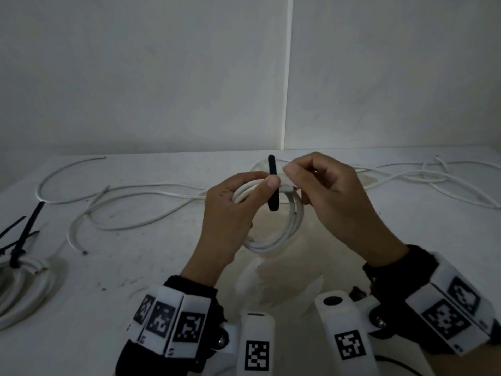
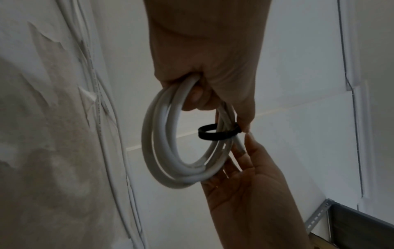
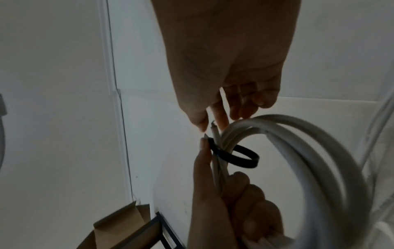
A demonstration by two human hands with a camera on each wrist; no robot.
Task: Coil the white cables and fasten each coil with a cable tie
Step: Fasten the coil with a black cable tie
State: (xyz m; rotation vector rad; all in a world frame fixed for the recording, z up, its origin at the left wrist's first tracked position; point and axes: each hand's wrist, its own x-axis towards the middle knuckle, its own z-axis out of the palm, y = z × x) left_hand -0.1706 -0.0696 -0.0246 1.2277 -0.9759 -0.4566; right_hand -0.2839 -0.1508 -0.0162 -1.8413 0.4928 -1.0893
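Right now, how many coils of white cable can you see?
2. One coil is held up by the left hand with a black tie looped round it; a tied coil lies at the table's left edge, partly cut off. More may be out of view.

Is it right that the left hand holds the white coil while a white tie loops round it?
Not quite: the tie is black, not white, as the left wrist view shows. The left hand does hold the white coil, with the tie looped round it.
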